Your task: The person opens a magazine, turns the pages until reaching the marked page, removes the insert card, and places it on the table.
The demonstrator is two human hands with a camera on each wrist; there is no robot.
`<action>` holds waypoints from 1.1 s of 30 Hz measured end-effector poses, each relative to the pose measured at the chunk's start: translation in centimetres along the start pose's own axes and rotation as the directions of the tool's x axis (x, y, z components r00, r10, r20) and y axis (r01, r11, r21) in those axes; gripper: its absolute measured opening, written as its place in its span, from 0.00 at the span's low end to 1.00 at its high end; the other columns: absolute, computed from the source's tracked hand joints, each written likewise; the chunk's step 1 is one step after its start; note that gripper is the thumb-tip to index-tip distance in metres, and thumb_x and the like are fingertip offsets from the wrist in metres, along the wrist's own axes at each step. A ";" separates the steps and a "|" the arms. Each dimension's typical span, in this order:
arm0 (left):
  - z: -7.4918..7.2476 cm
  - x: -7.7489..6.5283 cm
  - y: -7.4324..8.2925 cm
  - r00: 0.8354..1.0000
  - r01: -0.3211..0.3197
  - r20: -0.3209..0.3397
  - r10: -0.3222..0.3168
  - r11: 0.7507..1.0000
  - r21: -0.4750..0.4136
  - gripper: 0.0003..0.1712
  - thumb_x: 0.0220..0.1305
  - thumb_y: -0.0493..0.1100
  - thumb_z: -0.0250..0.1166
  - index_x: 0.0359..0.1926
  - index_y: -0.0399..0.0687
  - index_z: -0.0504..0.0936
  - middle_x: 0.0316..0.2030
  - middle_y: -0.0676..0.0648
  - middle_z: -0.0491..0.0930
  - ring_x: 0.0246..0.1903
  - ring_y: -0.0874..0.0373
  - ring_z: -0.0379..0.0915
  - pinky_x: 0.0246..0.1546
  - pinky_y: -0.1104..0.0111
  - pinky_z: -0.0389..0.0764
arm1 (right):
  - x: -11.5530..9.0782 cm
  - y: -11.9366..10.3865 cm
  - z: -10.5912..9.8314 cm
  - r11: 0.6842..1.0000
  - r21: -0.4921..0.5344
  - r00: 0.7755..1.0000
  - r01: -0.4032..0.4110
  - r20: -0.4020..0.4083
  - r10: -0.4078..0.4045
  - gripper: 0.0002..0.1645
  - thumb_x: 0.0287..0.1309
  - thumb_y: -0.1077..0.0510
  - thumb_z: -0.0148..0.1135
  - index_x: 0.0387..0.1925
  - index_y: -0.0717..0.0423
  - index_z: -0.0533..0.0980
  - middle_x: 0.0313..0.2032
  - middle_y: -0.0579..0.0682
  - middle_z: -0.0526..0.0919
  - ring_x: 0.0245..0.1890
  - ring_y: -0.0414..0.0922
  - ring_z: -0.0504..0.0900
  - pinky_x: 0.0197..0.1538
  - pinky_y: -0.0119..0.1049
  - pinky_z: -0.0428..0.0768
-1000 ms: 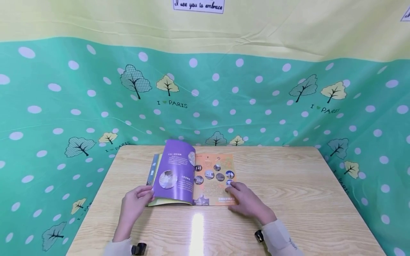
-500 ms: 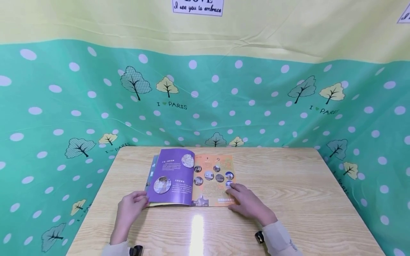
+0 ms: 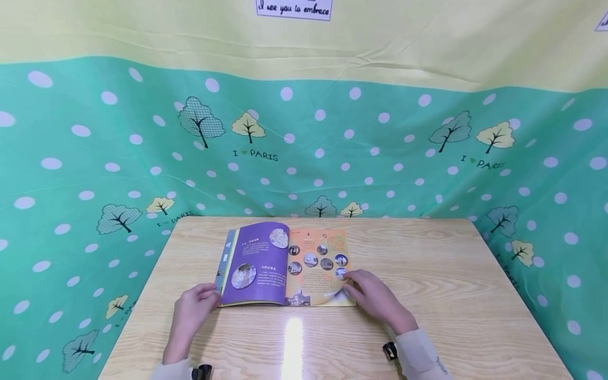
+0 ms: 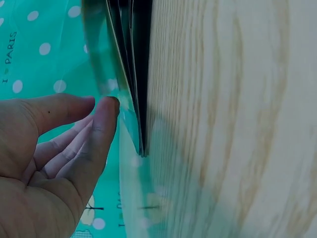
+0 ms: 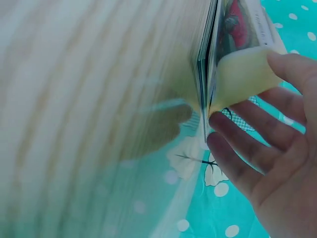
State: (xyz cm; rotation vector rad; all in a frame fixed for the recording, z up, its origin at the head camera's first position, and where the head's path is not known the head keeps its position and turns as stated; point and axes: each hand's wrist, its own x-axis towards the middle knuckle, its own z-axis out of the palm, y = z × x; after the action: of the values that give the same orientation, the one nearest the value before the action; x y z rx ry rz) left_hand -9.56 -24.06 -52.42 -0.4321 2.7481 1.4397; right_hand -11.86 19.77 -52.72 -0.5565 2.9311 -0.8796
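Head: magazine (image 3: 287, 277) is laid open on worktop (image 3: 418, 264). Purple page (image 3: 258, 256), raised a second ago, is now lowered on the left. Lower outer corner of orange page (image 3: 315, 282), flat half a second ago, is now curled up at right hand (image 3: 379, 300). Reads as one leaf turned, another being lifted. Left hand (image 3: 193, 311) is placed at the lower left corner.

Left wrist: narrow thumb-forefinger gap is shown, hidden from above; nothing clearly pinched there.

Right wrist: curled corner is seen pinched by thumb and fingers; red printed picture (image 5: 237, 22) is exposed underneath, not visible in head view.
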 end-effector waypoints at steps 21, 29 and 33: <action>5.0 -0.2 3.8 0.979 -0.202 -0.037 0.200 0.975 -0.090 0.13 0.62 0.40 0.72 0.46 0.39 0.87 0.37 0.45 0.87 0.37 0.54 0.86 0.40 0.70 0.85 | 0.6 -1.4 0.6 0.998 0.066 0.952 0.007 -0.307 0.014 0.14 0.59 0.52 0.73 0.45 0.53 0.83 0.42 0.47 0.86 0.39 0.46 0.84 0.41 0.41 0.86; 7.3 -0.1 6.5 0.947 -0.305 0.049 0.318 0.935 -0.178 0.12 0.61 0.37 0.72 0.45 0.38 0.87 0.37 0.46 0.87 0.38 0.53 0.85 0.41 0.69 0.85 | 1.5 -2.5 1.1 0.983 0.001 0.912 0.181 -0.375 -0.167 0.13 0.59 0.56 0.73 0.45 0.54 0.82 0.42 0.46 0.84 0.41 0.45 0.83 0.41 0.37 0.85; 8.7 -0.2 7.9 0.927 -0.330 0.101 0.360 0.915 -0.233 0.13 0.63 0.41 0.72 0.47 0.39 0.86 0.37 0.49 0.87 0.39 0.57 0.84 0.42 0.71 0.84 | 1.9 -3.2 1.1 0.968 -0.026 0.912 0.248 -0.331 -0.242 0.14 0.63 0.57 0.69 0.50 0.53 0.81 0.48 0.46 0.83 0.50 0.44 0.81 0.52 0.37 0.83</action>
State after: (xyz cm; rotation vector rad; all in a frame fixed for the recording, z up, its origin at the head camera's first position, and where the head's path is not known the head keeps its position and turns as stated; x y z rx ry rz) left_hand -12.33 -12.73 -51.06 0.1688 2.6610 1.7689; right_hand -12.41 16.02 -51.75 -0.8721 3.1960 -1.1241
